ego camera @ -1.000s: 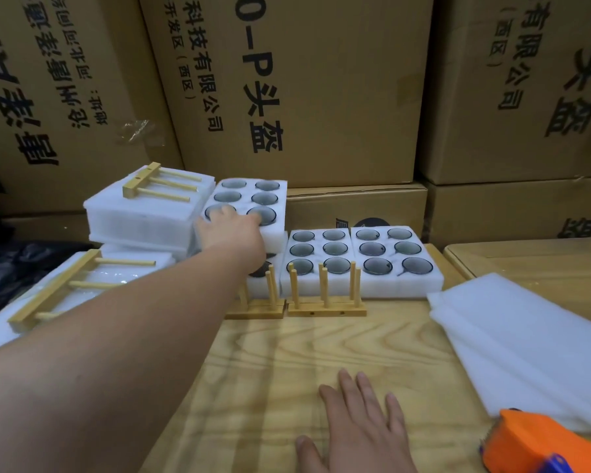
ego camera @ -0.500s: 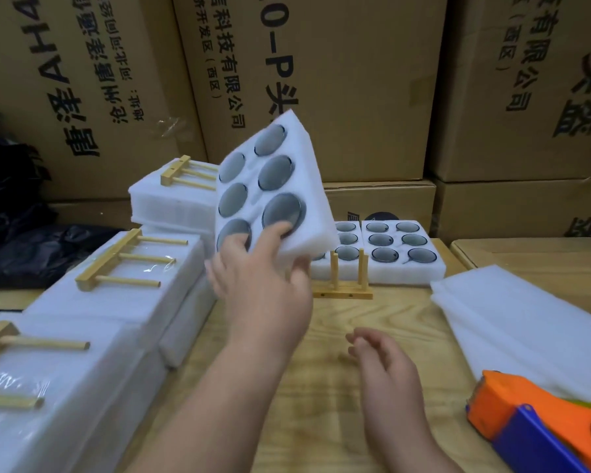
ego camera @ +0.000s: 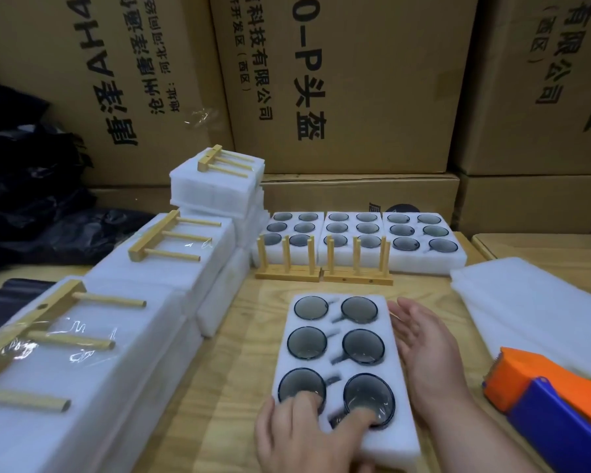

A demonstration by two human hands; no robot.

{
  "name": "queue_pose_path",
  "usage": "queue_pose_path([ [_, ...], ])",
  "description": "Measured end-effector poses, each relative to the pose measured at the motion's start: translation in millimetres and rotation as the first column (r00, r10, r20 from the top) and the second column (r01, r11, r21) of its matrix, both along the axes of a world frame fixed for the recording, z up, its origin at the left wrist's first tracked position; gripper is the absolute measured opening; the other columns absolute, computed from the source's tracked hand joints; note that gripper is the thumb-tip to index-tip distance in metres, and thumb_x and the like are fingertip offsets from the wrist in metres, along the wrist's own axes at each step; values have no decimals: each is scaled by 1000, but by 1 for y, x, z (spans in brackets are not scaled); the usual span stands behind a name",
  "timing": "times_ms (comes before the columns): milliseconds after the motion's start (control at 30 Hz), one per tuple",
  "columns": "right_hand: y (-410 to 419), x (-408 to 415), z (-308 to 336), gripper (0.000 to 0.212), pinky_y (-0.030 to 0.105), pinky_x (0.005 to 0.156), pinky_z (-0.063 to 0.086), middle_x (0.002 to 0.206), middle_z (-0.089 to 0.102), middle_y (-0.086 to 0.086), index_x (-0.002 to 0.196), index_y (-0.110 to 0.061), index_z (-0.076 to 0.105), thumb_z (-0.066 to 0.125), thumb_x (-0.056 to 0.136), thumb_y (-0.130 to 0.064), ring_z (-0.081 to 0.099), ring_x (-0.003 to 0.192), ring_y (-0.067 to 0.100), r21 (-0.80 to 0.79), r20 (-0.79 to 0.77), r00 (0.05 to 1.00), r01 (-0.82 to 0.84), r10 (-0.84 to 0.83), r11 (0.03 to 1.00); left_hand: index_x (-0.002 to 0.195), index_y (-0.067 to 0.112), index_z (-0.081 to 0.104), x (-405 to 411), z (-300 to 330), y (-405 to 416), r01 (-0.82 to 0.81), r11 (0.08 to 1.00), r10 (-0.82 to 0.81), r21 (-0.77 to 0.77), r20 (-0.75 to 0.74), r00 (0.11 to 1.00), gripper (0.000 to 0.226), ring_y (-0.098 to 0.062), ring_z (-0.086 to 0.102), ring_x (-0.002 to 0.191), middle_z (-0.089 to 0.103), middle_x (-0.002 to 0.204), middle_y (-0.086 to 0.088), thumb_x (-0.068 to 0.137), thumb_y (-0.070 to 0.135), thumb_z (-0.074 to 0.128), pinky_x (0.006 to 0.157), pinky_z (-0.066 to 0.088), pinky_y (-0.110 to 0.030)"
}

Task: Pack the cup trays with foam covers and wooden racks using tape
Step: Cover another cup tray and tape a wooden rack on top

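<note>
Steadying cup tray (ego camera: 342,353) on surface (ego camera: 232,387), long axis 12–6. My left hand (ego camera: 301,435) presses 6 o'clock end, fingers straight; right hand (ego camera: 427,349) open at 3 o'clock edge, nearer foam covers (ego camera: 539,302).

The left hand (ego camera: 307,435) lies palm down at the near end, two fingertips (ego camera: 367,416) dipping downward. The right hand (ego camera: 427,353) stands on edge just beside it, fingers straight and together, forearm running back toward the body.
</note>
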State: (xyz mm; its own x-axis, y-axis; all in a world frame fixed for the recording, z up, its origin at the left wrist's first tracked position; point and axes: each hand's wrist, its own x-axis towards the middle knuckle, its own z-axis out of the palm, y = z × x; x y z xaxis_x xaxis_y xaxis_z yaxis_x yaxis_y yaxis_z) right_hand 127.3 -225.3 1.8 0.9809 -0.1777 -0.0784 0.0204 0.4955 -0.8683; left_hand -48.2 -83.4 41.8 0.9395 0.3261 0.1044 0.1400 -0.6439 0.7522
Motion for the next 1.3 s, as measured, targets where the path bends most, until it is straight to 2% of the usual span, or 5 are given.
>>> queue_pose_path([
  [167,0,0,-2,20,43,103,50,113,75,11,107,-10,69,49,102,-8,68,115,26,-21,23,1000,-14,14,1000,97,60,69,27,-3,8,70,947,-152,314,246,957,51,-4,48,101,61,100,19,51,76,51,103,33,-33],
  [267,0,-1,-3,22,40,102,50,117,74,8,114,-11,69,50,102,-10,69,114,22,-35,13,999,-46,46,998,116,53,66,60,3,44,128,966,-38,-225,366,930,42,8,44,129,59,129,24,79,66,51,109,30,-19],
  [433,0,-4,-4,33,48,98,52,124,72,10,131,-11,63,54,99,-14,68,116,26,-17,49,974,-221,221,975,141,35,52,101,-17,66,293,354,-16,-888,308,951,49,-6,41,142,51,150,9,92,34,49,113,33,-30],
  [767,-5,-2,-5,68,43,95,54,135,66,-8,140,-31,54,65,80,-1,66,121,21,-248,52,907,-394,418,885,126,14,65,128,-34,70,198,285,51,-938,221,974,47,-20,74,101,74,121,-2,92,-9,41,64,60,-27],
  [1300,2,-11,25,33,28,79,55,117,73,-5,113,-28,69,60,92,-5,71,102,13,-469,-97,992,-112,75,876,89,27,79,129,-43,71,92,541,189,-836,228,955,17,-17,76,88,79,96,0,80,41,83,69,62,-36],
])
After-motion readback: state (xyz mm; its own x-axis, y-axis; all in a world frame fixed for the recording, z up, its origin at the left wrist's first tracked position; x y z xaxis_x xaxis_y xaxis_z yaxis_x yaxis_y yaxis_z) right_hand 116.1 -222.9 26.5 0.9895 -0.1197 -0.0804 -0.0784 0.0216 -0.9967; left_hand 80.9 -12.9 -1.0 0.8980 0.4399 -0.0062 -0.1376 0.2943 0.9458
